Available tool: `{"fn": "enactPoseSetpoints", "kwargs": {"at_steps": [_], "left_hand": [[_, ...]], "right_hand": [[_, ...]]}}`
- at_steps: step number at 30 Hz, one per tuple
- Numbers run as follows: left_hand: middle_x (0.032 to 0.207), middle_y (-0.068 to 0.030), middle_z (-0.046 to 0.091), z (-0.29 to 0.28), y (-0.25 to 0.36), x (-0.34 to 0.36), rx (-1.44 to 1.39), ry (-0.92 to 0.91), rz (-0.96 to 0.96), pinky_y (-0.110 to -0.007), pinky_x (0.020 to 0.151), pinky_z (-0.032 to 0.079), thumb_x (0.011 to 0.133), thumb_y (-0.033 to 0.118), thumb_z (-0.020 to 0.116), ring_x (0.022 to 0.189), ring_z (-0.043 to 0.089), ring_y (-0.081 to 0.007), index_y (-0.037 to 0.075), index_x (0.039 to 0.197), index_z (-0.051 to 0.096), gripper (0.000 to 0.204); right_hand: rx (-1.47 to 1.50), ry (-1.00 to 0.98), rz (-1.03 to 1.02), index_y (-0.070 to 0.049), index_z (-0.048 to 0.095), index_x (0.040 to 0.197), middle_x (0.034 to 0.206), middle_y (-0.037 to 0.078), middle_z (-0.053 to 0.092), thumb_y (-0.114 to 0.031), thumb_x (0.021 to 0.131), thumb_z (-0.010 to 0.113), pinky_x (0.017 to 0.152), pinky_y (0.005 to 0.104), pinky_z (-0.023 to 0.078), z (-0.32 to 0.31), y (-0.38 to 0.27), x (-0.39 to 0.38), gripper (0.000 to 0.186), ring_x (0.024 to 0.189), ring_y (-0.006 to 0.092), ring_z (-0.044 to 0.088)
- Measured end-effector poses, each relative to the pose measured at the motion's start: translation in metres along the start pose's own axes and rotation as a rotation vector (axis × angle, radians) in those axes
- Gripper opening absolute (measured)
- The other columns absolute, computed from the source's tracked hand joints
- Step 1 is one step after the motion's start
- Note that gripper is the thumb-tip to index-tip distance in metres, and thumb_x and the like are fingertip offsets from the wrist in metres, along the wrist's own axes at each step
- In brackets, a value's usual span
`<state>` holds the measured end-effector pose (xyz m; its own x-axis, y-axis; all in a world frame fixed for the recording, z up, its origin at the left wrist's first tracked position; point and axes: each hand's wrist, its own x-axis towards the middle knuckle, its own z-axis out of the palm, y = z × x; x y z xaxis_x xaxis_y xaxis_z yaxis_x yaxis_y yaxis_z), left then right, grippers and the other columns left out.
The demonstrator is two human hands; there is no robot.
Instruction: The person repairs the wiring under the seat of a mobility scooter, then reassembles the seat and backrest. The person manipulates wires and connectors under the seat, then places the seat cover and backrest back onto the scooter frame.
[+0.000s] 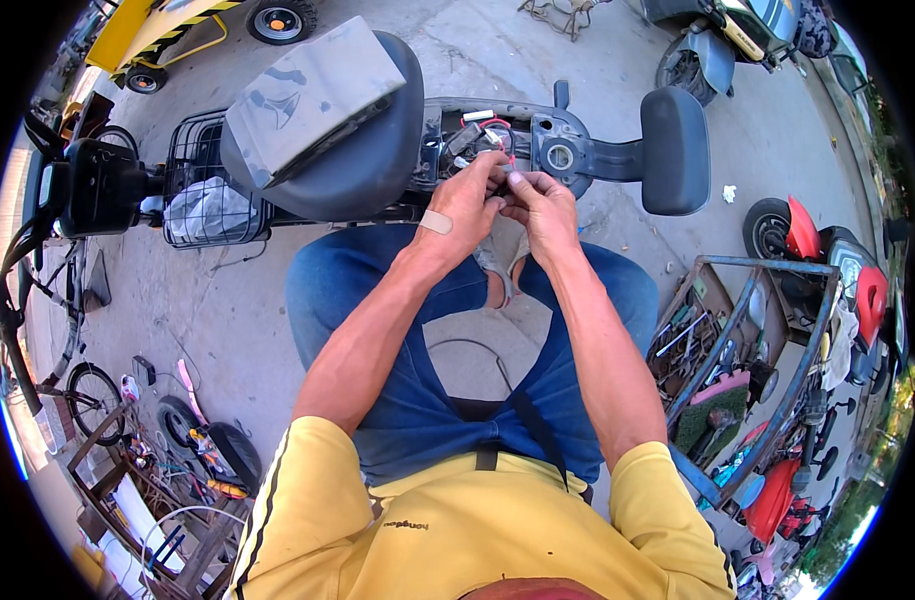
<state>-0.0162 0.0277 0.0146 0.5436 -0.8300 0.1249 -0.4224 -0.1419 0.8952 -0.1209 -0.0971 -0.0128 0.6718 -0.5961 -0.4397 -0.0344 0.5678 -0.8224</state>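
Observation:
My left hand (pixel 464 205), with a plaster on its back, and my right hand (pixel 545 207) meet fingertip to fingertip over the open compartment of an electric scooter. A thin red wire (pixel 510 158) runs down to where their fingers pinch together; its end is hidden by the fingers. Inside the compartment (pixel 433 150) lie more red wires and small white connectors (pixel 477 116). The scooter's dark seat (pixel 397 150) is just left of the hands, with a dusty grey box-like panel (pixel 312 95) lying on it. A round opening (pixel 558 156) shows to the right of the compartment.
A padded backrest (pixel 675 150) sticks out to the right. Leftward are a wire basket (pixel 217 190) with a plastic bag and the handlebar. A metal-framed tool rack (pixel 747 350) full of tools stands at my right. Parts and a wheel (pixel 95 403) lie at lower left.

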Motion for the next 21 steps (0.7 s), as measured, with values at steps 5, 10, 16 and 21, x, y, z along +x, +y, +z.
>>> {"fn": "enactPoseSetpoints", "kwargs": {"at_steps": [5, 10, 16, 21], "left_hand": [[0.107, -0.0180, 0.071, 0.007, -0.008, -0.001, 0.182, 0.048, 0.049, -0.043, 0.083, 0.058, 0.090, -0.005, 0.067, 0.097, 0.072, -0.0346, 0.001, 0.119, 0.063, 0.030], [0.108, -0.0169, 0.069, 0.011, -0.002, -0.005, 0.312, 0.084, 0.028, -0.047, 0.087, 0.055, 0.095, 0.004, 0.064, 0.102, 0.069, -0.0375, 0.001, 0.116, 0.065, 0.021], [0.114, -0.0176, 0.064, 0.000, -0.006, 0.008, 0.490, 0.272, 0.049, -0.049, 0.093, 0.051, 0.095, 0.009, 0.066, 0.113, 0.063, -0.0376, 0.002, 0.120, 0.064, 0.026], [0.148, -0.0214, 0.052, 0.003, -0.023, 0.023, 0.615, 0.395, 0.166, -0.047, 0.113, 0.045, 0.095, 0.006, 0.061, 0.137, 0.052, -0.0388, 0.000, 0.145, 0.051, 0.051]], "right_hand": [[0.076, 0.100, 0.050, 0.001, 0.071, 0.102, 0.086, 0.008, 0.073, -0.009, 0.098, 0.072, 0.066, 0.0274, 0.056, 0.003, 0.007, 0.005, 0.011, 0.071, 0.0147, 0.069], [-0.049, 0.116, 0.005, 0.001, 0.072, 0.105, 0.086, 0.008, 0.073, -0.009, 0.099, 0.070, 0.063, 0.0278, 0.054, 0.001, 0.006, 0.005, 0.012, 0.069, 0.0147, 0.068], [-1.040, 0.163, -0.650, -0.004, 0.068, 0.127, 0.112, 0.008, 0.071, -0.010, 0.091, 0.076, 0.085, 0.0411, 0.055, -0.015, -0.022, -0.006, 0.037, 0.097, 0.0270, 0.067], [-1.613, 0.230, -0.848, -0.009, 0.056, 0.147, 0.150, 0.012, 0.054, -0.011, 0.085, 0.079, 0.110, 0.0470, 0.044, -0.028, -0.049, -0.004, 0.066, 0.138, 0.0340, 0.049]]}}
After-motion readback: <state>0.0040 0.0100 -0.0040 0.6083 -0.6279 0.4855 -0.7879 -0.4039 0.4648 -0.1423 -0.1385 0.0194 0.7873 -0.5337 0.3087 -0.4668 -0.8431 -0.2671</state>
